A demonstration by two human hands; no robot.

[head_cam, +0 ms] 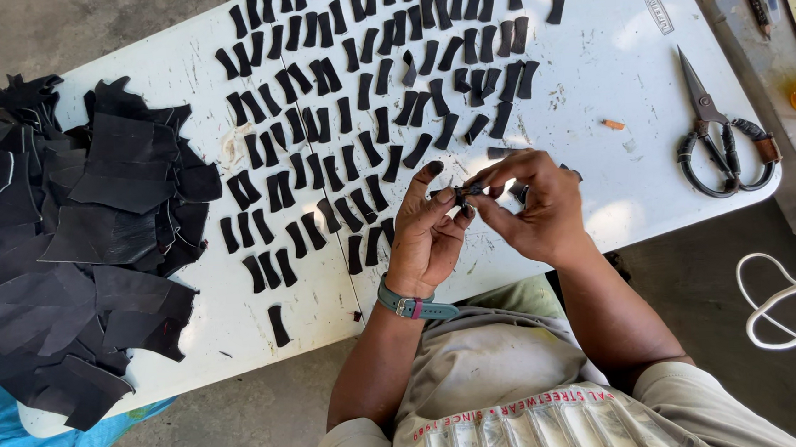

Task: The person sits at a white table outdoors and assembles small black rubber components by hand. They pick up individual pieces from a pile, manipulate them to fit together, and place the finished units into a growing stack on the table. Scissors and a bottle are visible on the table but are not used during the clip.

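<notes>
Both hands meet over the near edge of the white plastic folding table (591, 74). The left hand (426, 236) and the right hand (530, 202) pinch one small black rubber strip (470, 191) between their fingertips. The strip is dark, short and thin, and most of it is hidden by the fingers, so its full shape cannot be told. The left wrist wears a grey-green watch strap (412, 305).

At 12 o'clock from the hands lie rows of many small black curved strips (363, 97), side by side on the table. At 9 o'clock sits a big heap of flat black sheet pieces (68, 244), some hanging over the table's edge. At 3 o'clock lie black metal scissors with wrapped round handles (723, 139), well apart from the hands. A tiny orange bit (613, 125) rests between the scissors and the strips.
</notes>
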